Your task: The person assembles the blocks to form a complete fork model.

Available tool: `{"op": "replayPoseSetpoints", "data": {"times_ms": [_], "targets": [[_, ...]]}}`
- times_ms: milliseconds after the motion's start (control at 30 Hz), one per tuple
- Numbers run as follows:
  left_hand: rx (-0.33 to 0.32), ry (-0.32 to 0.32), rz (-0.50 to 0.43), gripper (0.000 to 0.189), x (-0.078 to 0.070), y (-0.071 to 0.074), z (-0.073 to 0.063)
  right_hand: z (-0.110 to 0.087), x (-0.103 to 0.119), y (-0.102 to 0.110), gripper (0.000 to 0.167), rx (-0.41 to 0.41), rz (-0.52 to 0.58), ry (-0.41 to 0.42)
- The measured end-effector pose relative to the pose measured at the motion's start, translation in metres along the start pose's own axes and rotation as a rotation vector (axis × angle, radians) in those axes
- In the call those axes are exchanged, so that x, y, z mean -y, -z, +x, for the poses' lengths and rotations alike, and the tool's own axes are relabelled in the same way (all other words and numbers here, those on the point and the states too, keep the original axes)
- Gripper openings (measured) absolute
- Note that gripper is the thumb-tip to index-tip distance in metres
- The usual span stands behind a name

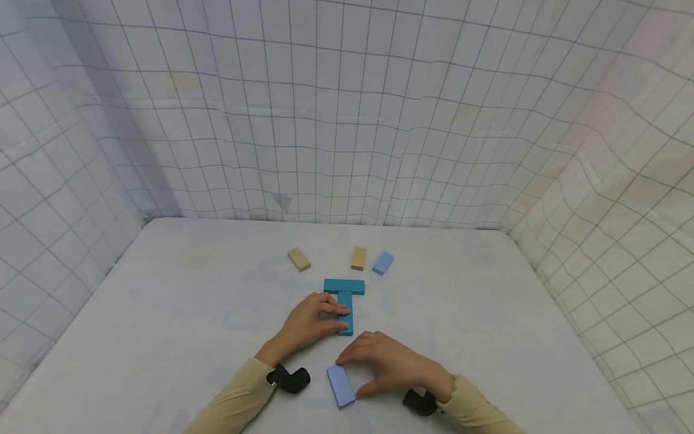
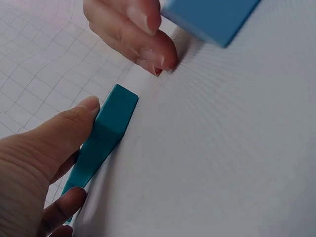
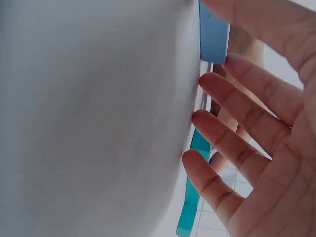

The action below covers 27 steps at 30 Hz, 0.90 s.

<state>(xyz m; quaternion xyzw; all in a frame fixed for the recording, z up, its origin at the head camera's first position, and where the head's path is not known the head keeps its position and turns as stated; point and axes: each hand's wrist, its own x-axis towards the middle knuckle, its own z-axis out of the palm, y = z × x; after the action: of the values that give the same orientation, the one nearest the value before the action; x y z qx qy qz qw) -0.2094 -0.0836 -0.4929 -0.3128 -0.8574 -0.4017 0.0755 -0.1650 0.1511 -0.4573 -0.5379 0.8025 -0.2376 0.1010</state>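
Observation:
On the white table, two long teal blocks meet in a T: a crosswise teal block (image 1: 344,286) with a lengthwise teal block (image 1: 345,300) below it. My left hand (image 1: 310,319) holds the lengthwise one at its left side, thumb toward the near end; the left wrist view shows that teal block (image 2: 111,116) between thumb and fingers. Closer to me, a light blue block (image 1: 340,387) lies tilted. My right hand (image 1: 387,364) pinches it at its ends, index finger far and thumb near. In the right wrist view, the other fingers spread beside the blue block (image 3: 214,39).
Beyond the T lie a tan block (image 1: 299,260) on the left, another tan block (image 1: 359,258), and a second light blue block (image 1: 382,263) on the right. Grid-patterned white curtains (image 1: 336,132) surround the table at the back and sides.

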Motion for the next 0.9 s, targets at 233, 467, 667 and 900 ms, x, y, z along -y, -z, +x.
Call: {"op": "replayPoseSetpoints", "data": {"times_ms": [233, 467, 667, 900], "targets": [[-0.012, -0.011, 0.000, 0.032, 0.000, -0.001, 0.000, 0.004, 0.004, -0.001, 0.043, -0.011, -0.024, -0.046], [-0.001, 0.014, -0.005, 0.032, 0.000, -0.001, 0.000, 0.005, 0.005, -0.002, 0.035, -0.025, -0.040, -0.058], [-0.002, 0.006, -0.001, 0.033, 0.000, -0.001, 0.000, 0.004, 0.007, -0.003, 0.053, -0.003, -0.072, -0.037], [-0.005, 0.000, 0.004, 0.033, -0.001, 0.000, 0.000, 0.004, 0.012, -0.007, 0.071, -0.011, -0.118, -0.047]]}}
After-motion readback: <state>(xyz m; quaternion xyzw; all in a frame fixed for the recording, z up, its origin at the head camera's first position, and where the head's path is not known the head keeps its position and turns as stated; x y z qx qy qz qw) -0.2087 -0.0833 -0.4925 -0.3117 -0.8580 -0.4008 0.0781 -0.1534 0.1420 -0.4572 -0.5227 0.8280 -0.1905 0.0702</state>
